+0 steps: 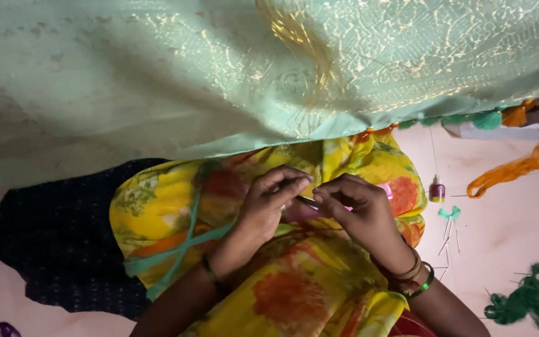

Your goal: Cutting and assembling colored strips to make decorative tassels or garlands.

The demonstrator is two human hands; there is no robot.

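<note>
My left hand (269, 203) and my right hand (357, 209) meet over my lap, fingertips pinched together on a thin silvery needle (309, 202). Something small and pink (385, 189) shows behind the right hand's fingers. A green thread or cord (185, 240) runs across my yellow flowered dress (307, 287). A pale green cloth with gold pattern (219, 75) hangs across the top, its lower edge trimmed with green and orange tassels (488, 118).
On the pinkish floor at the right lie a small purple bottle (437, 190), a little teal tassel (449, 213), several thin needles (449, 240), a bundle of orange thread (519, 168) and dark green thread (525, 302). A dark dotted cloth (63, 237) lies at the left.
</note>
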